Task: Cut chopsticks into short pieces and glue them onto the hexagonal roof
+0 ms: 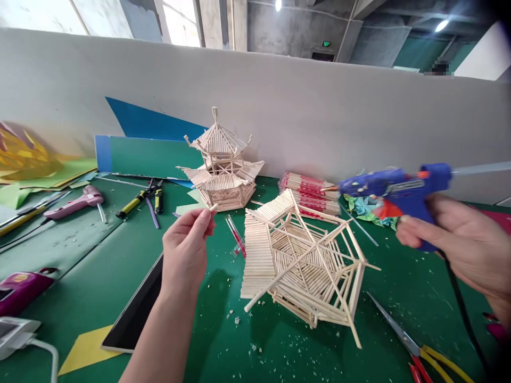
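So it's all shot from one head-worn cam, pointed forward and a bit down. The green flat-topped table [223, 340] is seen from above, pretty close, with the long off-white partition [339, 111] caught running across behind it.

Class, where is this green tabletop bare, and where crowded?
Free: left, between the pink plastic glue gun and flat black device; front, between the left forearm and open pale-stick frame, though crumbs litter it. Crowded: behind that frame, where the tiered wooden pagoda and red-wrapped stick bundles cluster.
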`<state>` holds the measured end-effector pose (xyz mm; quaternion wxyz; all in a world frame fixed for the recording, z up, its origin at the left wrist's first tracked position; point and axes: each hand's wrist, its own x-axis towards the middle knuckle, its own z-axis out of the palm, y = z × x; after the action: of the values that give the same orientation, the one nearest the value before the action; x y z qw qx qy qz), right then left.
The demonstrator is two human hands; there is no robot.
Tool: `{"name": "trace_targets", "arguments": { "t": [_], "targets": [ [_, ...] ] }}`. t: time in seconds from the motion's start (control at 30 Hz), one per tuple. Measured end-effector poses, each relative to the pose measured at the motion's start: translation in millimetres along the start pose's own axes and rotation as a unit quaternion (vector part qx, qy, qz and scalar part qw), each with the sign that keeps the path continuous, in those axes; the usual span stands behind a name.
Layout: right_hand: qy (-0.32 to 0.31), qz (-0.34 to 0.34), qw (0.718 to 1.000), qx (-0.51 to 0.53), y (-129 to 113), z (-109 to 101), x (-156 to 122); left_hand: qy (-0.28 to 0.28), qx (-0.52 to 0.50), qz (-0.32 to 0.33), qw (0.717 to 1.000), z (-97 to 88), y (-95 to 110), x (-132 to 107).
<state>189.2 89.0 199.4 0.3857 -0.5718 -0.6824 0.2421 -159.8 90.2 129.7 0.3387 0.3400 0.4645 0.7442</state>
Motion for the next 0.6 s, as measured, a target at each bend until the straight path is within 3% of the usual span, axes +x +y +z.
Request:
{"name": "trace_targets", "arguments": {
  "t": [0.1,0.27,0.6],
  "targets": [
    [-0.109,-0.034,0.993,0.042,-19.1,26.2,14.0,-0.028,0.012,0.019,0.999,8.2,-8.8,17.0],
    [-0.196,-0.039,0.976,0.082,-35.7,60.0,31.1,-0.098,0.010,0.021,0.995,19.7,-19.1,37.8],
    [-0.238,-0.041,0.968,0.063,-48.3,87.8,44.9,-0.218,0.005,-0.069,0.974,10.4,-33.9,55.0]
  ]
}}
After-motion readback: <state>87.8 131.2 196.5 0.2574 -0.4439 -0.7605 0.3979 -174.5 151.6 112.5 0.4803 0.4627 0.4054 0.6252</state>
